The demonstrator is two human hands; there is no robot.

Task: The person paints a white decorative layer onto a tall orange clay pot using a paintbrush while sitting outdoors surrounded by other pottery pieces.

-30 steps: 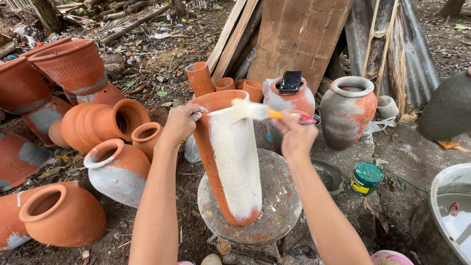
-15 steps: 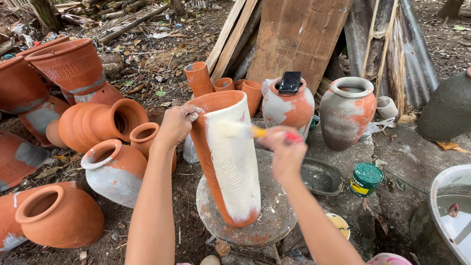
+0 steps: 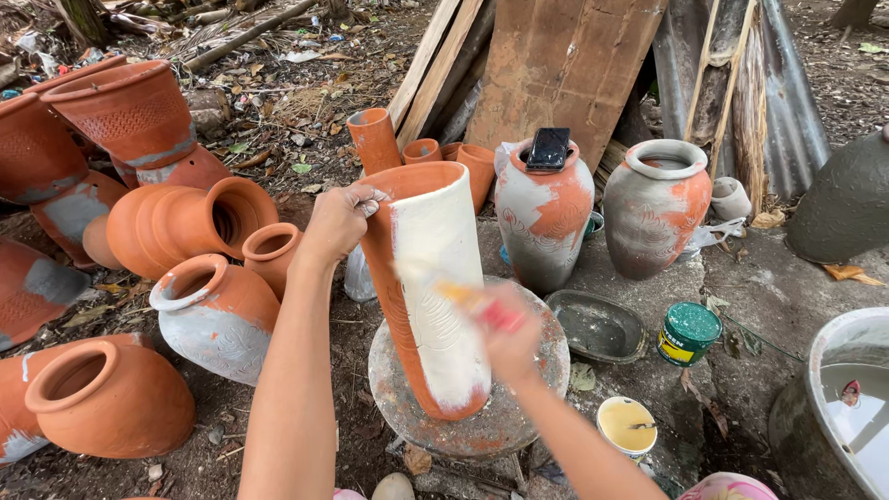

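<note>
Tall clay vase (image 3: 421, 278): tilted on a round stone turntable (image 3: 482, 421), its front coated white.
Left hand (image 3: 338, 220): grip closed over the vase rim.
Right hand (image 3: 509, 338): blurred, grip pinching a paintbrush (image 3: 454, 294) against the white side.
Nearby: small green paint can (image 3: 688, 333), well apart.

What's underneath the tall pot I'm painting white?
The tall pot stands tilted on a round stone slab, smeared with white and orange. The part of the slab under the pot's base is hidden.
</note>
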